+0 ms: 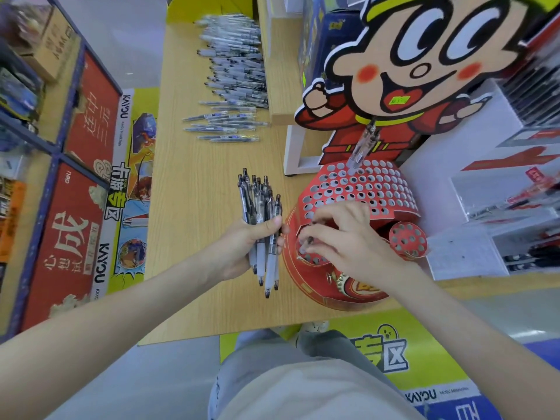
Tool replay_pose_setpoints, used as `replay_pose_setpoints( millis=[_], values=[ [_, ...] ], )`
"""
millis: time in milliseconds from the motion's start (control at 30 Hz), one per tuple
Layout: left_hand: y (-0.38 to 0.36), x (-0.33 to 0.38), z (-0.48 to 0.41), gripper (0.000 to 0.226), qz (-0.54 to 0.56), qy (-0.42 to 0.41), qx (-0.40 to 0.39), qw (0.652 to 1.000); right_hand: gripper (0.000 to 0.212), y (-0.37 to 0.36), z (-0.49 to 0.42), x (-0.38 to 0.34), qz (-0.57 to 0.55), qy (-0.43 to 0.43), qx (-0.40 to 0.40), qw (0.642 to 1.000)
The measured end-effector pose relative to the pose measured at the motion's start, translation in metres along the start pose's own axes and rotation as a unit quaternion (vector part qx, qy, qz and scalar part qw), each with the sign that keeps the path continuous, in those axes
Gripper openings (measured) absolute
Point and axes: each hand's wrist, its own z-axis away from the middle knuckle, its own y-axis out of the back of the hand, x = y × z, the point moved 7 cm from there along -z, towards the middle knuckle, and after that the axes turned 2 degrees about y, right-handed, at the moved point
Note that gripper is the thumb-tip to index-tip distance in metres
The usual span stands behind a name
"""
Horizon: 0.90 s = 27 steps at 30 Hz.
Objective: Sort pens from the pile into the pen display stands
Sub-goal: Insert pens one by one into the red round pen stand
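Loading step: my left hand point(239, 253) grips a bundle point(260, 213); my right hand point(348, 237) pinches one pen point(309, 240) at a stand point(315, 286) hole. Next, I judge, it needs seating upright.

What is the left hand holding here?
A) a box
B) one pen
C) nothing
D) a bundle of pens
D: the left hand grips a bundle of pens, while the right hand pinches a single pen at the red display stand.
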Motion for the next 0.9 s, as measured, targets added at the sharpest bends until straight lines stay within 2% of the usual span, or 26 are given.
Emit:
replay_pose_setpoints(
  millis=[133,400,467,533,600,700,900],
  values=[
    [-0.006,0.004,0.006,0.014,-0.020,-0.019,0.004,1.000,0.016,-0.013,-0.005,0.003,0.016,0.047,-0.041,0.998],
    [-0.020,0.003,0.022,0.019,-0.061,-0.032,0.000,0.998,0.020,-0.015,-0.010,0.009,-0.065,0.086,-0.109,0.988],
    [-0.023,0.002,0.026,0.019,-0.063,-0.049,-0.012,0.997,0.034,-0.007,-0.013,0.009,-0.124,0.048,-0.104,0.986],
    [-0.029,0.001,0.030,0.026,-0.061,-0.066,-0.035,0.995,0.042,0.005,-0.018,0.010,-0.208,-0.036,-0.073,0.975],
    [-0.036,0.001,0.033,0.039,-0.074,-0.078,-0.058,0.993,0.032,0.015,-0.024,0.007,-0.239,-0.092,-0.041,0.966],
    [-0.042,0.002,0.035,0.047,-0.089,-0.088,-0.068,0.990,0.015,0.017,-0.033,0.003,-0.267,-0.146,-0.056,0.951],
    [-0.042,0.016,0.048,0.012,-0.105,-0.105,-0.057,0.987,0.010,0.019,-0.033,0.006,-0.395,-0.234,-0.070,0.886]
  ],
)
